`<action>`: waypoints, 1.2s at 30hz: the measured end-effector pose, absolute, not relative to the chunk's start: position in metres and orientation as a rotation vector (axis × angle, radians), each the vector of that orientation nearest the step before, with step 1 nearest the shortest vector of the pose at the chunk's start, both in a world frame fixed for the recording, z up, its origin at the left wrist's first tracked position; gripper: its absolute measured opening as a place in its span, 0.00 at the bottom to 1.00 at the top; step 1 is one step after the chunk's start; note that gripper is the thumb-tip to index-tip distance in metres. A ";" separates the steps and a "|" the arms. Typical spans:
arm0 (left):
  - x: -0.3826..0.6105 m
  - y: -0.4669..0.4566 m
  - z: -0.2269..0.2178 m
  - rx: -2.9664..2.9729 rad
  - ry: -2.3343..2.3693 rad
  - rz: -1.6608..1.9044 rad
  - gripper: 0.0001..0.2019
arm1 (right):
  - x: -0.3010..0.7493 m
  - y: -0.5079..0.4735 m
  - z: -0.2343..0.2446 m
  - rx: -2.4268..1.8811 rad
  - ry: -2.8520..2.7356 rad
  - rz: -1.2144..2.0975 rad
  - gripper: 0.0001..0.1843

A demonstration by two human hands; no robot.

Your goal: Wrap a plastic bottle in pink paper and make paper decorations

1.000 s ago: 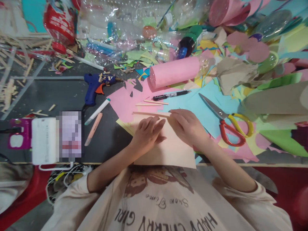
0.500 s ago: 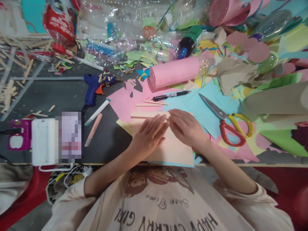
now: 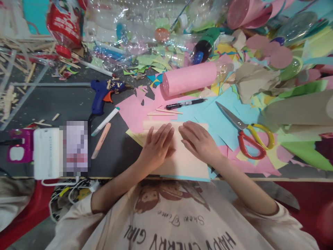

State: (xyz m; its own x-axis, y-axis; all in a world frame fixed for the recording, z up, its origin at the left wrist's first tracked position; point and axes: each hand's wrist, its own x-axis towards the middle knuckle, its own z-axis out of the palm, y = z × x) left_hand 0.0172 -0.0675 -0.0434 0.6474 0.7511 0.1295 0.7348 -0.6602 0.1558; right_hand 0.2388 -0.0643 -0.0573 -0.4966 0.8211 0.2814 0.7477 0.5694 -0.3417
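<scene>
A peach sheet of paper (image 3: 182,163) lies at the near table edge, its far edge rolled or folded over. My left hand (image 3: 157,146) lies flat on the sheet's left part, fingers stretched toward the rolled edge. My right hand (image 3: 199,140) rests flat beside it on the right, fingers spread and pointing left. Neither hand grips anything. A few thin wooden sticks (image 3: 165,112) lie just beyond the sheet on pink paper (image 3: 132,111).
Red and yellow scissors (image 3: 247,133) lie to the right on blue paper. A black pen (image 3: 186,103), a pink paper roll (image 3: 191,77), a blue glue gun (image 3: 104,92), two markers (image 3: 104,128), a phone and white power bank (image 3: 61,147) surround the sheet. Plastic bottles and scraps crowd the back.
Both hands have pressed down flat on the peach sheet; the fingers moved from pinching the far edge to lying spread. The sheet's far edge now sits rolled over, slightly nearer.
</scene>
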 end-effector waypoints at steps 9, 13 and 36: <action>0.017 -0.067 -0.047 2.722 1.229 0.270 0.27 | 0.238 -0.064 -0.058 -1.284 -2.372 0.274 0.22; 0.017 -0.067 -0.047 2.720 1.236 0.278 0.27 | 0.239 -0.064 -0.058 -1.288 -2.365 0.319 0.22; 0.018 -0.068 -0.048 2.683 1.245 0.308 0.29 | 0.236 -0.063 -0.054 -1.322 -2.377 0.245 0.17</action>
State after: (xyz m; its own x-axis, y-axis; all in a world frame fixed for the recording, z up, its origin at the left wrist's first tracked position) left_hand 0.0179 -0.0679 -0.0484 0.6309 0.7672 0.1155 0.7327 -0.6381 0.2365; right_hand 0.2355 -0.0633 -0.0537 -0.4677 0.8434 0.2645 0.7718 0.5355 -0.3428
